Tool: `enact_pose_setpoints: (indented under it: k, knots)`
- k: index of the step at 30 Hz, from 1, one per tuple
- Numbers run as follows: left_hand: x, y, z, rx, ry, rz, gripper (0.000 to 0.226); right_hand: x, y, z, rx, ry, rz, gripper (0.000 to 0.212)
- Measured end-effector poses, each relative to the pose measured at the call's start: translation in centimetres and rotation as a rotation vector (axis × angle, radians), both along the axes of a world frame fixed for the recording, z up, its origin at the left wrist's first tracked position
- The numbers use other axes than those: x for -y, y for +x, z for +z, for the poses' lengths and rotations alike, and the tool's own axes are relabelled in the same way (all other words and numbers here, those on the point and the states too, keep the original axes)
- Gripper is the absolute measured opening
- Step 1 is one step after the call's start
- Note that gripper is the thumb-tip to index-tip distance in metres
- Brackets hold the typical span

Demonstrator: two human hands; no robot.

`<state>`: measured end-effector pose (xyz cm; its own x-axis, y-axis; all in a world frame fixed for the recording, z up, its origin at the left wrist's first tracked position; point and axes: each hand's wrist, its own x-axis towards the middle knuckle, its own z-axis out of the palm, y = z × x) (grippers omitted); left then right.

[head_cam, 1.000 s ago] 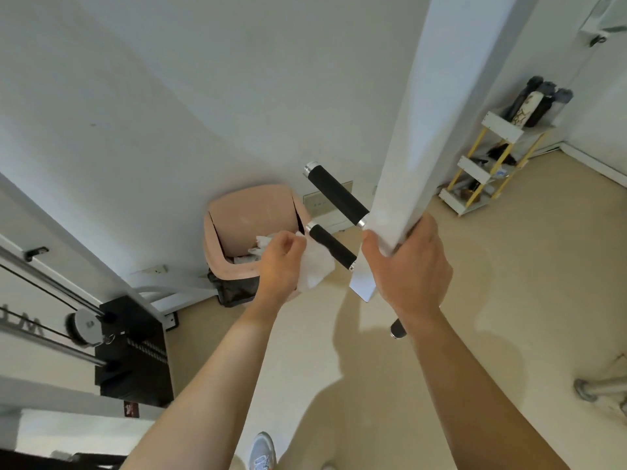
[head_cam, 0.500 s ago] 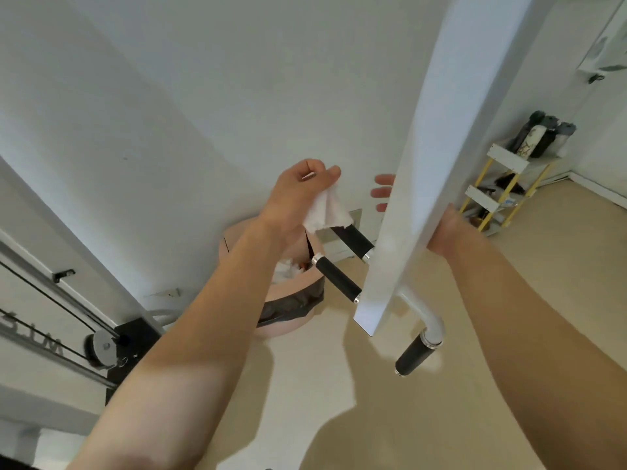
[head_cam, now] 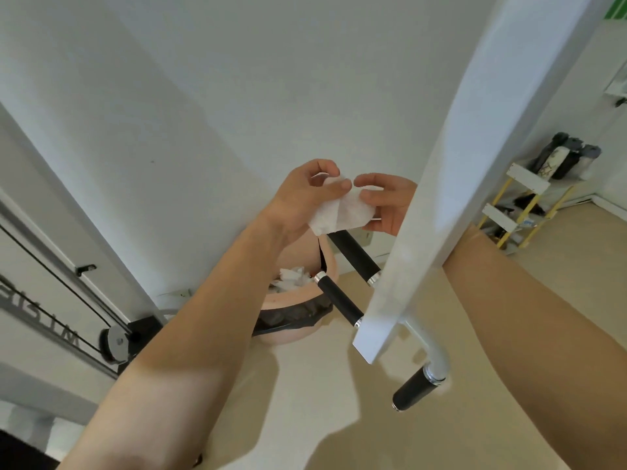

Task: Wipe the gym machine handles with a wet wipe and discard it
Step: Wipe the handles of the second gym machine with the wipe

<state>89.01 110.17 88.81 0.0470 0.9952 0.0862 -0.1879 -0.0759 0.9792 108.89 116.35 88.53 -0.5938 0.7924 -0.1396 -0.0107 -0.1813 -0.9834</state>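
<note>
A white wet wipe point(head_cam: 342, 213) is held up in front of the wall, above the black handles. My left hand point(head_cam: 305, 198) pinches its left side between thumb and fingers. My right hand point(head_cam: 386, 205), partly hidden behind the white machine beam point(head_cam: 441, 198), pinches its right side. Below the wipe, two black foam handles point(head_cam: 354, 254) point(head_cam: 339, 301) with chrome end caps stick out to the left from the beam. A third black handle point(head_cam: 415, 388) hangs at the end of a curved white tube under the beam.
A pink waste bin point(head_cam: 291, 329) with a black liner and crumpled white wipes stands on the floor by the wall, below my hands. A cable pulley and black weight stack point(head_cam: 117, 340) sit at the left. A white-and-yellow shelf rack point(head_cam: 515, 212) stands far right.
My left hand rose with the wipe from near the bin to above the handles. My right hand left the beam's lower end, reached round it and took hold of the wipe's other side.
</note>
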Motion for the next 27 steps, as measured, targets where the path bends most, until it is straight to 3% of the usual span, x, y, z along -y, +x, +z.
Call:
enact_pose_setpoints:
  k: [6,11,18,23,27]
  knots:
    - [0.3,-1.3,-2.5,-0.118,-0.098,0.162,0.028,-0.6,0.3,-0.1,-0.046,0.0,-0.013,0.027]
    - [0.7,-1.6,-5.8,-0.129,-0.303,0.105,0.047,-2.0,1.3,-1.3,0.009,0.002,-0.038,0.033]
    - [0.6,-1.7,-7.7,-0.215,-0.408,0.03,0.037,-4.3,2.8,-1.7,0.138,-0.022,-0.101,0.033]
    - [0.1,-1.3,-8.2,0.121,-0.417,0.023,0.036,-4.1,1.5,-3.2,0.182,-0.014,-0.294,0.033]
    - [1.1,-0.4,-9.5,0.178,-0.39,0.048,0.038,-3.7,0.8,-4.7,0.239,0.078,-0.329,0.031]
